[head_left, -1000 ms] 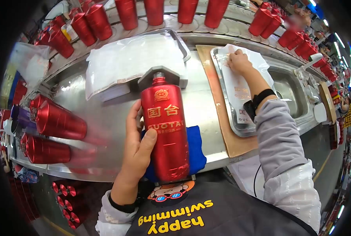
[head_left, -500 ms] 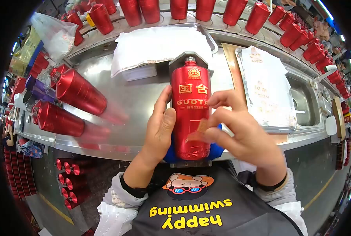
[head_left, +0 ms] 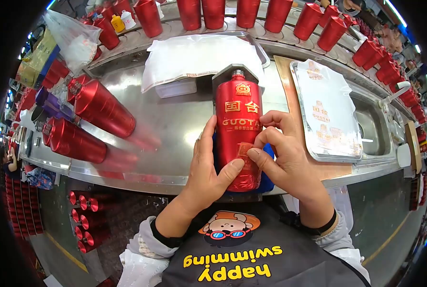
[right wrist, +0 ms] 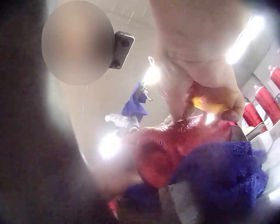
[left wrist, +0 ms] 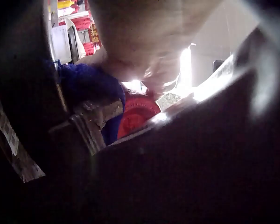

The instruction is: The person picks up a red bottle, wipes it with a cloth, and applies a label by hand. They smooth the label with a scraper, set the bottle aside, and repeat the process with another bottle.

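Note:
A red bottle (head_left: 238, 100) with gold "GUOTAI" lettering lies face up, neck pointing away, over a blue cloth (head_left: 267, 179) and against a grey angular support (head_left: 223, 75) at its neck. My left hand (head_left: 206, 167) holds its left side, fingers along the edge and thumb over the lower front. My right hand (head_left: 287, 160) pinches a small translucent sticker (head_left: 245, 149) with a reddish-gold print, between thumb and index finger, against the bottle's lower front. In the right wrist view, the bottle's base (right wrist: 156, 163) sits above the blue cloth (right wrist: 224, 172).
A metal tray (head_left: 359, 155) with white sheets of gold decals (head_left: 321, 115) stands on a board to the right, by a sink (head_left: 366, 115). Behind the bottle is a sheet-covered tray (head_left: 204, 52). Two red bottles (head_left: 103, 107) lie at left. More bottles (head_left: 247, 14) line the conveyor.
My right hand has come from the decal sheets on the right to the bottle, bringing a sticker to its lower front. My left thumb has slid further across the front.

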`<state>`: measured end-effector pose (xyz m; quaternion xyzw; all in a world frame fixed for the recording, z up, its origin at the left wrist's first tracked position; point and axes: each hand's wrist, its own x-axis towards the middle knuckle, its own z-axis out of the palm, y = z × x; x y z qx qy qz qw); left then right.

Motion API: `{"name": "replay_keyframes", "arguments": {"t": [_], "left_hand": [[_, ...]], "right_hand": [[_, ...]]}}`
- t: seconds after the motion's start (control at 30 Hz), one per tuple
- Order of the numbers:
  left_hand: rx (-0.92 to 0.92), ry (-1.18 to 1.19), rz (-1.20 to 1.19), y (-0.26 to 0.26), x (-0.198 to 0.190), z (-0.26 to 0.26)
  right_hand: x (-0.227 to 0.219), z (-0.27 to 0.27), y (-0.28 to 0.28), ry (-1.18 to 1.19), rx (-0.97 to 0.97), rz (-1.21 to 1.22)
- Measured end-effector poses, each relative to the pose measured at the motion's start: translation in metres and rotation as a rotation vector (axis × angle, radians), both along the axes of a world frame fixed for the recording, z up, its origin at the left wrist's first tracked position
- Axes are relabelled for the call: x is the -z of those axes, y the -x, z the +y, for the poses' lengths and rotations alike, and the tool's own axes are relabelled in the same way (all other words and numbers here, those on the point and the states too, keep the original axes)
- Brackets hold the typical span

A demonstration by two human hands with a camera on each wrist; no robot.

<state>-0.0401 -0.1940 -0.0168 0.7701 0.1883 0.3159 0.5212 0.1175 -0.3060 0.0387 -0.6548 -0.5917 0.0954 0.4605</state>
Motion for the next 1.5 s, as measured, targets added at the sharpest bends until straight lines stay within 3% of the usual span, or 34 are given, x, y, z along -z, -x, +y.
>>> {"name": "replay_keyframes", "arguments": {"t": [0.13, 0.33, 0.43, 0.53, 1.03, 1.13, 1.33, 1.5], "left_hand": [[0.043, -0.037, 0.005, 0.003, -0.002, 0.001], [0.036, 0.238, -0.077, -0.005, -0.006, 0.000], [0.048, 0.102, 0.012, -0.004, -0.006, -0.001], [0.047, 0.125, 0.010, -0.003, -0.007, -0.002], [0.035, 0.063, 0.048, -0.003, -0.009, -0.001], [0.086, 0.299, -0.085, -0.006, -0.010, 0.002], [0.036, 0.284, -0.050, -0.016, -0.015, 0.006], [0.031, 0.319, -0.075, -0.018, -0.017, 0.004]], "right_hand": [[0.004, 0.001, -0.005, 0.011, -0.011, 0.095], [0.017, -0.009, -0.007, 0.117, -0.007, 0.272], [0.020, -0.015, -0.005, 0.165, -0.004, 0.315], [0.020, -0.016, -0.003, 0.157, -0.017, 0.352], [0.021, -0.016, -0.002, 0.149, -0.059, 0.452], [0.026, -0.017, -0.005, 0.142, -0.062, 0.440], [0.026, -0.017, -0.004, 0.176, -0.048, 0.501], [0.028, -0.010, -0.005, 0.109, 0.018, 0.406]]}}
